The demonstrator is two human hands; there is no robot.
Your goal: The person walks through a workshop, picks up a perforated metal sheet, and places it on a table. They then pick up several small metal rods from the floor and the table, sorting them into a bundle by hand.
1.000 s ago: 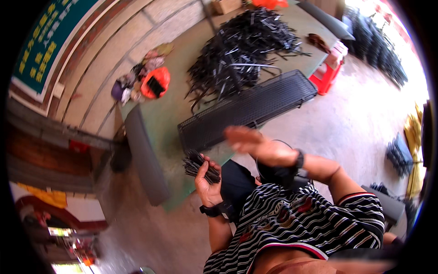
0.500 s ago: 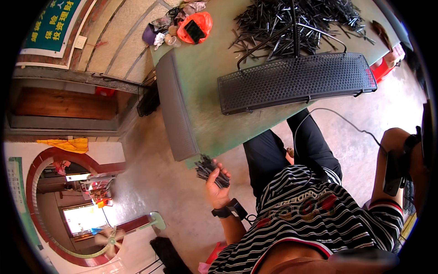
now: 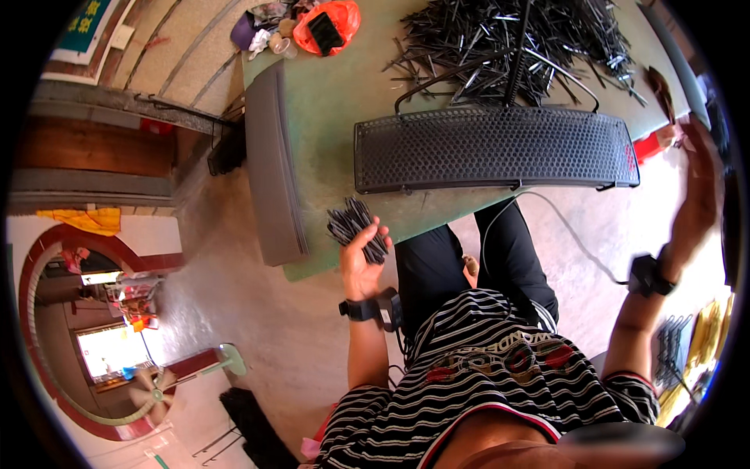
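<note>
My left hand is wrapped round a bundle of short, thin black strips, held just over the near edge of the green table. Their exact kind I cannot make out. To the right of this hand, a long black perforated panel on a wire frame lies along the table's near side. A large heap of similar black strips spreads behind it. My right hand is raised at the far right, beyond the panel; motion and the dark rim blur its fingers.
A stack of curved grey sheets lies along the table's left edge. At the back left, a black rectangular object rests on an orange-red plastic bag. A cable hangs between the table and my right wrist. A fan stands at lower left.
My left hand has moved up with the bundle, to the table's near edge. My right hand has swung up and forward at the right. The whole view has shifted slightly.
</note>
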